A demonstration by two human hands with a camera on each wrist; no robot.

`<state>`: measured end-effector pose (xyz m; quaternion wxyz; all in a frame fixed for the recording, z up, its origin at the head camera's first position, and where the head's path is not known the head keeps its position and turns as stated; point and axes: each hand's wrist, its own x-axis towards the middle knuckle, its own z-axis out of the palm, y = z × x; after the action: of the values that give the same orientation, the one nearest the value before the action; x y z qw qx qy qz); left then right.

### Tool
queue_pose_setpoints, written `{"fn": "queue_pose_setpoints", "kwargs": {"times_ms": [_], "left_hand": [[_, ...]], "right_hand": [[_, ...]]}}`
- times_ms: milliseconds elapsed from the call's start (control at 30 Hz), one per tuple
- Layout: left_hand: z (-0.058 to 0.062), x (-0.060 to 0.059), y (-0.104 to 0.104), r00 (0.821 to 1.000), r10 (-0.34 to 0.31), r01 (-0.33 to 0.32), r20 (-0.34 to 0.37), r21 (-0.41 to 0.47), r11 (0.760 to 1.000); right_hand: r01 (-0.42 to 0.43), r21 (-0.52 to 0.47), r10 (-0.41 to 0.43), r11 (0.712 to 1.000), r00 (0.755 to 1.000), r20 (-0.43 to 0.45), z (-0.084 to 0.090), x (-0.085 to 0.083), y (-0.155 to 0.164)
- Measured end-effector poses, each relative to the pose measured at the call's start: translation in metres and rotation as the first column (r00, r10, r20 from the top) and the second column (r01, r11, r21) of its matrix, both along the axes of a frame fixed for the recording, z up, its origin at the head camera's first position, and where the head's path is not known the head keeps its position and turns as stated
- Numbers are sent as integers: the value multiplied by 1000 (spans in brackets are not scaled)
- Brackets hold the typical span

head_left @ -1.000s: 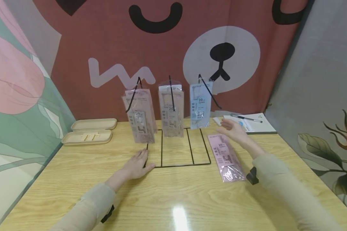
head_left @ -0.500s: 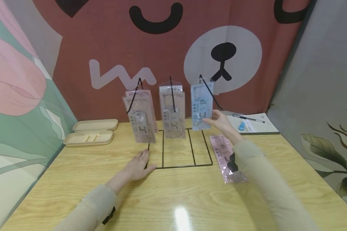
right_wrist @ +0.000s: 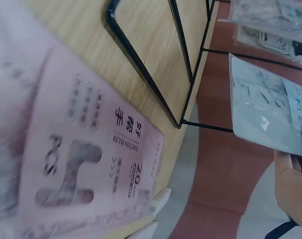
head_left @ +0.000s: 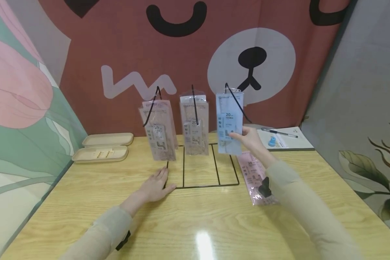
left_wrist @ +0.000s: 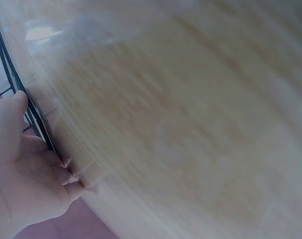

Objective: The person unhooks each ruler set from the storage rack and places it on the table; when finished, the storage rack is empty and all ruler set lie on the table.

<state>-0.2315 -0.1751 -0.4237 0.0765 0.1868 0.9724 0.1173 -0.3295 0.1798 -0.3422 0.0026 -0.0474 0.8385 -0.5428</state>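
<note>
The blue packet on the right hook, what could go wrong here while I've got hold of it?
The right hand pinches only the blue packet by its lower edge, so pulling at an angle could snag or tear its hole on the hook. The wire rack looks light; a tug might tip it, though the left hand rests on its base. The pink packet lies under the right forearm and could be swept aside.

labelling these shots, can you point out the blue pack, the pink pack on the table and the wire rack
blue pack point(head_left: 229, 119), head view, middle of its printed face
pink pack point(right_wrist: 86, 164), right wrist view, printed label near its middle
wire rack point(head_left: 201, 186), head view, front bar of its base
</note>
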Motion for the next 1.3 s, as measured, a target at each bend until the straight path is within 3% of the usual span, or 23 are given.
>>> {"fn": "queue_pose_setpoints", "kwargs": {"times_ms": [400, 700, 867, 1200, 1300], "left_hand": [[4, 2, 0, 1000, 0, 1, 18, -7, 1000], [4, 2, 0, 1000, 4, -4, 13, -3, 1000], [3, 1, 0, 1000, -2, 2, 3, -10, 1000], [2, 1, 0, 1000, 5, -5, 9, -10, 1000], [1, 1, 0, 1000, 11, -11, 14, -3, 1000]], "right_hand": [[-83, 72, 78, 994, 994, 73, 6, 59, 13], [-155, 12, 153, 988, 983, 101, 13, 115, 26], [-172, 37, 166, 984, 978, 123, 15, 142, 35], [-199, 114, 193, 973, 979, 61, 19, 180, 63], [-143, 175, 142, 974, 990, 17, 22, 182, 81]]}}
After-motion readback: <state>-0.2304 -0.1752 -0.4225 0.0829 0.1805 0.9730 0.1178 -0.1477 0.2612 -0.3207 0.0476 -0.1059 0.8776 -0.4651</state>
